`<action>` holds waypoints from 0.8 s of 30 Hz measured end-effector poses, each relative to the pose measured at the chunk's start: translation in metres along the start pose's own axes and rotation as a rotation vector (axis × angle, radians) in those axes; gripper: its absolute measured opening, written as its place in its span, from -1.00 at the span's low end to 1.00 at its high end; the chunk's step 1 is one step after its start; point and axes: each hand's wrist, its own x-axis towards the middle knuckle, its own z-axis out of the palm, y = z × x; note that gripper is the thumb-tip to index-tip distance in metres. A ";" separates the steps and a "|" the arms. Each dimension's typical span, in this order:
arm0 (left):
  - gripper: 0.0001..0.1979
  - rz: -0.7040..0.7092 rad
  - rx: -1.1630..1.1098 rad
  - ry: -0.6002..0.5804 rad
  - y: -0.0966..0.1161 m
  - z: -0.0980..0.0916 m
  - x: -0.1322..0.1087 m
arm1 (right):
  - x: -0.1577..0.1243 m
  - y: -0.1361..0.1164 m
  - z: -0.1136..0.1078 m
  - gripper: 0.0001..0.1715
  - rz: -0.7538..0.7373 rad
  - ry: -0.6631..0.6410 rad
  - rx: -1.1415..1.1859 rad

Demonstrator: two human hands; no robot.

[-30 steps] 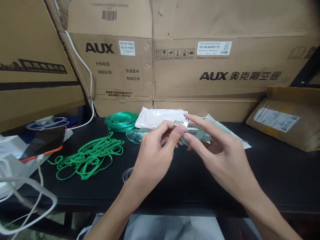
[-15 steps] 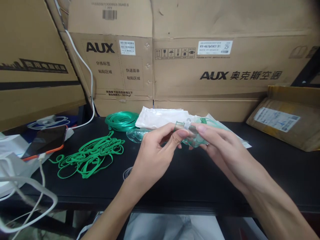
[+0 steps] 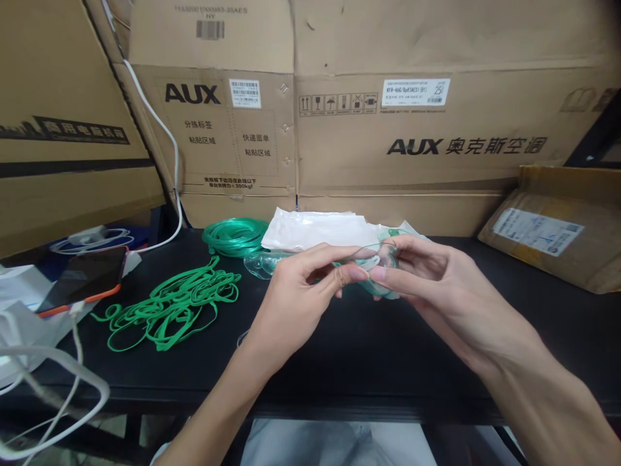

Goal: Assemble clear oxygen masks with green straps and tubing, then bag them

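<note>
Both my hands hold a clear green-tinted plastic mask [image 3: 383, 259] above the black table [image 3: 369, 349]. My left hand [image 3: 301, 291] pinches its near edge with thumb and forefinger. My right hand [image 3: 431, 285] grips the mask from the right, fingers curled around it. A small clear strip sits between the fingertips of both hands. Behind the hands lies a stack of white plastic bags [image 3: 310, 230], with another clear mask [image 3: 262, 262] beside it.
A pile of green elastic bands [image 3: 174, 304] and a coil of green tubing [image 3: 235, 234] lie left of the hands. A phone [image 3: 85, 275] and white cables [image 3: 53, 375] are at far left. Cardboard boxes [image 3: 388, 129] wall the back; a brown parcel [image 3: 557, 226] sits right.
The mask has been turned and lowered between my hands. My right hand shifted from pinching the top of it to wrapping its fingers around the right side.
</note>
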 end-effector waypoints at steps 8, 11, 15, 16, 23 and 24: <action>-0.82 -0.004 0.099 0.052 -0.002 0.005 0.000 | 0.000 0.003 0.002 -0.81 0.010 0.047 -0.029; -0.83 0.002 0.108 0.045 -0.003 0.005 0.000 | 0.000 0.005 0.001 -0.81 0.013 0.028 -0.005; -0.84 0.002 0.106 0.020 -0.002 0.000 0.000 | -0.001 0.005 -0.001 -0.86 0.020 -0.005 -0.009; -0.85 0.005 0.107 0.013 -0.002 -0.002 0.000 | -0.001 0.005 -0.001 -0.87 0.027 -0.008 -0.016; -0.87 -0.023 0.184 -0.036 0.002 -0.005 0.000 | 0.001 0.003 -0.008 -0.88 0.044 -0.051 -0.060; -0.86 -0.031 0.192 -0.034 0.003 -0.005 0.000 | 0.001 0.002 -0.010 -0.88 0.045 -0.064 -0.065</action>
